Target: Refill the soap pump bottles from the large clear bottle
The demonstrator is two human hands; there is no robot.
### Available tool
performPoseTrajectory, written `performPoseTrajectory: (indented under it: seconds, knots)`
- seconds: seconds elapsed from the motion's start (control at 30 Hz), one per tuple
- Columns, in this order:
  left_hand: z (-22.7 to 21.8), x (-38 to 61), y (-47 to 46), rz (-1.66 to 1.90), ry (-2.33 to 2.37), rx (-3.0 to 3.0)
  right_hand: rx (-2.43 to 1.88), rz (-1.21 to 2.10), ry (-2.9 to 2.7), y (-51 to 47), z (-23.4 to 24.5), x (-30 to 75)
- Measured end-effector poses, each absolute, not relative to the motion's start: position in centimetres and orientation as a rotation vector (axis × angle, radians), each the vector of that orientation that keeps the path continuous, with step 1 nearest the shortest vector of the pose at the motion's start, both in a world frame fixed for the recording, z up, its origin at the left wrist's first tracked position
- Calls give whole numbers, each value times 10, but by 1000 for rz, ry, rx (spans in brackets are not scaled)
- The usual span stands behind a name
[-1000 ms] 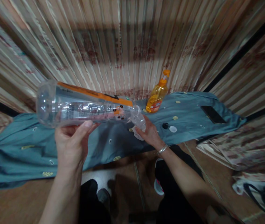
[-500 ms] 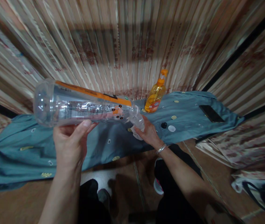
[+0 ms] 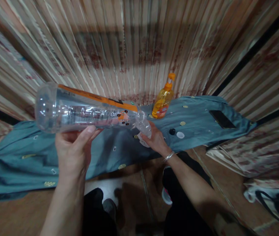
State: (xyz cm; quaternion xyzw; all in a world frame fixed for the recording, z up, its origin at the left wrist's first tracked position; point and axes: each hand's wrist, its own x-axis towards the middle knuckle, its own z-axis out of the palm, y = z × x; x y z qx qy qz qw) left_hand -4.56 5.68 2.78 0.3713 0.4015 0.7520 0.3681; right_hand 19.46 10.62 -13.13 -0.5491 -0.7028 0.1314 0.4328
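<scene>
A large clear plastic bottle [image 3: 85, 109] with an orange-edged label lies almost level in the air, its neck pointing right and slightly down. My left hand [image 3: 74, 146] grips it from below, thumb on the near side. At its mouth, my right hand [image 3: 155, 139] is closed around a small clear plastic bottle [image 3: 143, 127], tilted, with its upper end against the large bottle's neck. Something white and crumpled [image 3: 143, 140], perhaps a tissue, shows under the right fingers. Whether liquid is passing between the bottles I cannot tell.
A pump bottle [image 3: 162, 103] of orange liquid stands on the teal cloth [image 3: 105, 157] over the narrow table. A black cap [image 3: 172, 131], a white round lid [image 3: 180, 135] and a dark phone [image 3: 221, 119] lie to the right. Striped curtains [image 3: 134, 49] hang close behind.
</scene>
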Motion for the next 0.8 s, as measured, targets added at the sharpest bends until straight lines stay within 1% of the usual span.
performPoseTrajectory:
  seconds: [0.43,0.8]
  knots:
    - [28,-44,59,1928,1030,1046,-1360,346,-1750,105,-129,195]
    - [31,-43,60,1952,1039,1002,-1368,372,-1742,106,-128,194]
